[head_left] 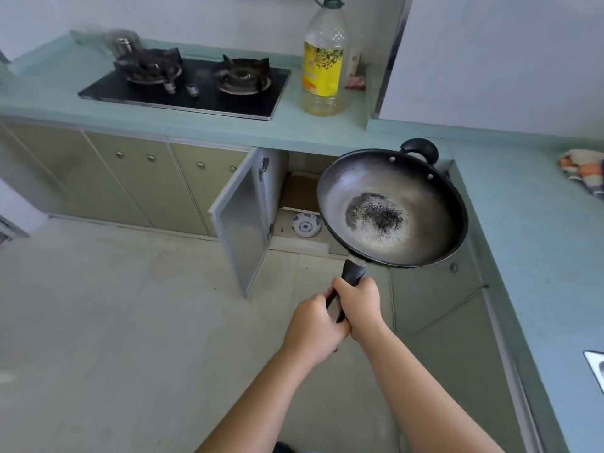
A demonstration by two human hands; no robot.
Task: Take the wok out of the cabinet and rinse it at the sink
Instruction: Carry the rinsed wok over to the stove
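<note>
Head view showed the wok held out in the air in front of the open cabinet, clear of it and just below the edge of the worktop. Both hands were wrapped around its long black handle: the right hand nearer the wok, the left hand just behind it and touching it, each grip closed firmly on the handle. Two hands on one handle looked like an answer to the weight of a wide pan carried far out from the body. The wok sat roughly level with its bowl facing up, which kept the dark speckled residue in its middle from spilling on the floor.

Relative to the wok, the cabinet door hung open to the left, and a blue-patterned dish sat on the cabinet's lower shelf just behind the wok's left rim. The gas hob and an oil bottle stood on the worktop well beyond it. A checked cloth lay far to the wok's right, and a metal corner, probably the sink, showed at the right edge, nearer the person than the wok. Taking out looked finished; the carry to that side remained.
</note>
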